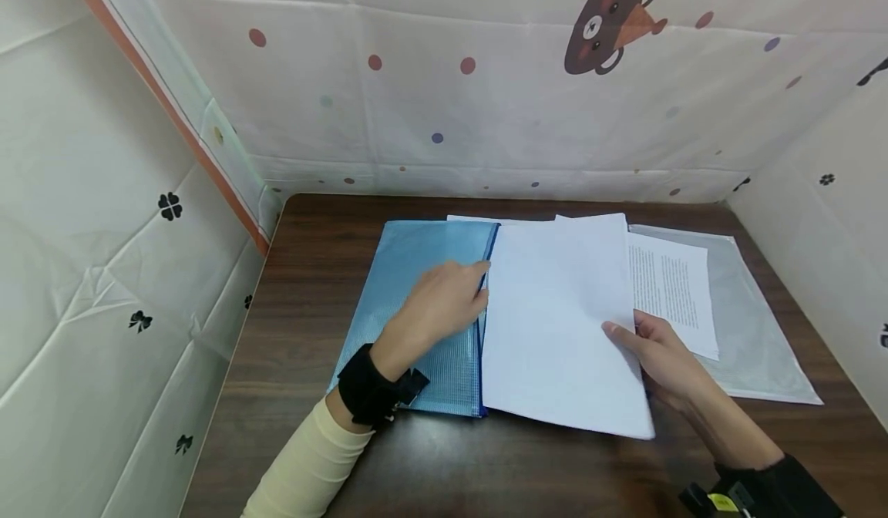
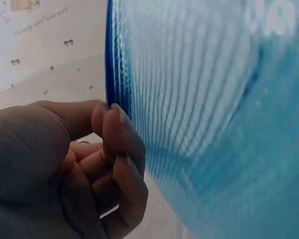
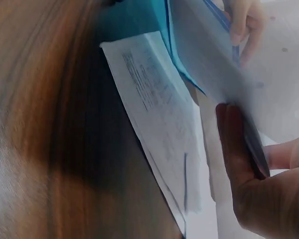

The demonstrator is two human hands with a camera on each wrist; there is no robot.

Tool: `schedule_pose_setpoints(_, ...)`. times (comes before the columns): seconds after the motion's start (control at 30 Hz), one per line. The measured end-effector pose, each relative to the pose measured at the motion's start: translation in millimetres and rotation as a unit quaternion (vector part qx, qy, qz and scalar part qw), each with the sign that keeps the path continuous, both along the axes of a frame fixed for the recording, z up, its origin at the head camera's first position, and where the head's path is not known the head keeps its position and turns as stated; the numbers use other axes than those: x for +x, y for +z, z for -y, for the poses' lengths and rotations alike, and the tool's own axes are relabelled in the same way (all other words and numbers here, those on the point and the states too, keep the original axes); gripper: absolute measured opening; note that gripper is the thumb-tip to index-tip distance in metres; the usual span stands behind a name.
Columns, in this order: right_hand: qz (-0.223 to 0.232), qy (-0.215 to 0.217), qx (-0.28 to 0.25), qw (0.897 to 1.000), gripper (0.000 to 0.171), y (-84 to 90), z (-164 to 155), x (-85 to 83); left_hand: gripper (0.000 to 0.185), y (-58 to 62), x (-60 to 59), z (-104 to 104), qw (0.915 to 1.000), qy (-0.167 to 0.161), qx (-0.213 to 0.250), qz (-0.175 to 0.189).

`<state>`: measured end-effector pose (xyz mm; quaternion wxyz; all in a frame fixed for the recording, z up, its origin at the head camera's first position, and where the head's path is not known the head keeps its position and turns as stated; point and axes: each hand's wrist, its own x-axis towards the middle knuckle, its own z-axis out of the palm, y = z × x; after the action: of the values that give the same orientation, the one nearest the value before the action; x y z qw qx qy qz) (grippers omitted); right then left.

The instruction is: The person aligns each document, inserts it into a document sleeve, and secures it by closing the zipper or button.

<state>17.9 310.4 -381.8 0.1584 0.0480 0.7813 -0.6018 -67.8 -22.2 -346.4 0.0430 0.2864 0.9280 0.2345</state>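
In the head view a blue mesh document pouch (image 1: 430,244) lies on the table, its dark blue edge facing right. My left hand (image 1: 447,298) pinches that edge between thumb and fingertips; the left wrist view shows the grip close up on the pouch (image 2: 199,99). White paper (image 1: 555,325) covers the pouch's right side, its upper face blank. The right hand (image 1: 662,352) holds the paper by its right edge, thumb on top and fingers underneath. How many sheets it holds, and whether their left edge is inside the pouch, I cannot tell.
Right of the held paper, a printed sheet (image 1: 673,287) lies on a pale translucent sleeve (image 1: 756,341). Brown wood-grain table (image 1: 277,395) shows along the front and left. White patterned sheeting (image 1: 416,102) rises behind the table and on both sides.
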Motion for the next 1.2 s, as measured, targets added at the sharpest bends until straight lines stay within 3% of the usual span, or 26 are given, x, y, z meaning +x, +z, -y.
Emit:
schedule_pose_setpoints(0.37,0.048,-0.009,-0.055,0.997,0.052,-6.0,8.8,-9.0,0.045,-3.8,2.6,-6.1,0.9991,-0.039,-0.008,0.014)
schedule_pose_setpoints(0.63,0.044,-0.007,-0.040,0.998,0.052,-9.5,15.1,-11.3,0.031,-5.4,5.3,-9.7,0.9993,-0.004,0.035,-0.014)
schedule_pose_setpoints(0.77,0.032,-0.002,-0.042,0.999,0.054,-10.3,17.9,-12.4,0.027,-4.7,5.9,-12.6,0.9992,-0.016,0.027,-0.024)
schedule_pose_setpoints(0.9,0.022,0.006,-0.041,0.999,0.053,-11.5,21.8,-14.3,0.028,-4.6,6.8,-16.4,0.9993,-0.030,0.022,-0.010)
schedule_pose_setpoints(1.2,0.018,0.021,-0.043,0.999,0.052,-14.6,25.9,-17.0,0.028,-5.0,7.4,-16.2,0.9994,-0.022,0.023,-0.012)
